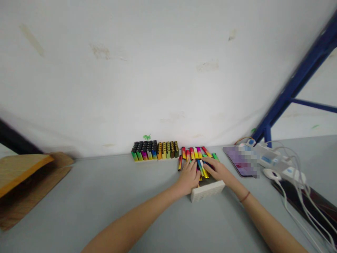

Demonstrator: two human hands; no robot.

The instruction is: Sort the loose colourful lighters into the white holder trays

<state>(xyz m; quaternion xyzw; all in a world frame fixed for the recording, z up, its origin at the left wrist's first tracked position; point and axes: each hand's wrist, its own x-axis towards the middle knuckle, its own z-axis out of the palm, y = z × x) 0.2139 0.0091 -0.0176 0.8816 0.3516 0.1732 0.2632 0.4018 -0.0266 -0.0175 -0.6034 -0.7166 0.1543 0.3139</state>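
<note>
Colourful lighters (199, 152) lie loose in a cluster near the wall, in red, yellow, purple, green and blue. My left hand (187, 178) rests on the near left side of this cluster, its fingers stretched forward and a little apart. From the right, my right hand (216, 169) reaches over the lighters, fingers extended and slightly bent. Several blue and gold lighters (202, 170) show between the two hands; whether any is gripped is hard to see. Just below them a white tray (207, 190) stands tilted, its side toward me and a dark inside partly covered.
Left of the cluster, black-topped lighters (144, 150) and gold-topped lighters (168, 150) stand upright in rows. At right lie a phone (240, 161), power strips (268, 158) and white cables (298, 175). An open cardboard box (34, 189) sits far left; a blue metal frame (289, 84) rises at right.
</note>
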